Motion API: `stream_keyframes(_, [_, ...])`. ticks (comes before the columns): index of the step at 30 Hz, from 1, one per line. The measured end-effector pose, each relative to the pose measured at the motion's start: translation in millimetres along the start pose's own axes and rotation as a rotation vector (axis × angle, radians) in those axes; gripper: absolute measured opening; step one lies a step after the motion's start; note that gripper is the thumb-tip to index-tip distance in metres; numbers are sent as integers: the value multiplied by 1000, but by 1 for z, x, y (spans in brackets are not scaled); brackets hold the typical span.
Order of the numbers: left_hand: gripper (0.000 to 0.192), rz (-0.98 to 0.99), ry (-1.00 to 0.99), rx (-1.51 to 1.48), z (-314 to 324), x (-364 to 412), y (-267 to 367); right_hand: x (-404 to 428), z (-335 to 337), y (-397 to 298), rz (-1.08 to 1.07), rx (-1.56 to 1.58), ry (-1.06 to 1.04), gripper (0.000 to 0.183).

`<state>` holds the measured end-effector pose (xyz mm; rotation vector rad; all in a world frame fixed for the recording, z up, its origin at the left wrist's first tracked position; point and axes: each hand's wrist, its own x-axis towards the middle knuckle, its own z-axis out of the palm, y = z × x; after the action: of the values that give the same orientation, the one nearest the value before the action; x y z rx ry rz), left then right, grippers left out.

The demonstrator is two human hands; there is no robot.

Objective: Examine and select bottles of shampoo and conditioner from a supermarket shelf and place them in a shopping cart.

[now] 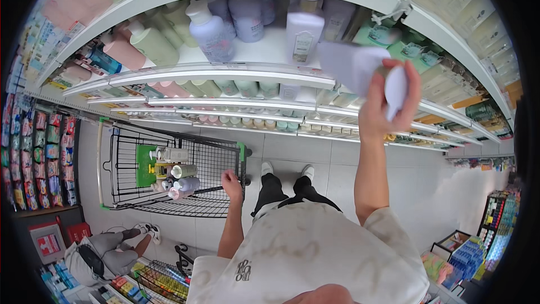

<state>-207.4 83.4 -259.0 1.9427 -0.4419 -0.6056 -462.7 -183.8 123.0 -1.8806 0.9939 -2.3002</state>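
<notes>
In the head view my right hand [392, 101] grips a pale lilac pump bottle [352, 65] by its cap end, in front of the shelf's front edge; the bottle is tilted and blurred. A similar pale lilac bottle [304, 29] stands upright on the shelf just to the left, near blue-violet pump bottles [211, 36]. My left hand [232, 183] is beside the right end of a black wire shopping cart [168, 173], with its fingers curled; whether it touches the cart is unclear. Several bottles [184, 171] lie in the cart.
Curved white shelf boards [202, 76] run across the front, with green pump bottles [154, 44] at left and green boxes [379, 33] at right. Another person [101, 257] is at lower left, near a second wire cart [162, 280]. Packaged goods hang on a rack [40, 152] at far left.
</notes>
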Motion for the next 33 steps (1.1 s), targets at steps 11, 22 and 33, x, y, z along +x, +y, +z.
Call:
stream_keyframes(11, [71,499,-894,-597,73,-86,317,25,-104,-26,681,646,-569,43])
stream_keyframes(22, [104,439,-1283,-106,78,-131,356,30,-94,27,1131,837,-660,34])
stream_keyframes(33, [96,352,-1146,-108,59,-135,357,8,-49,42,1394,826,-718,34])
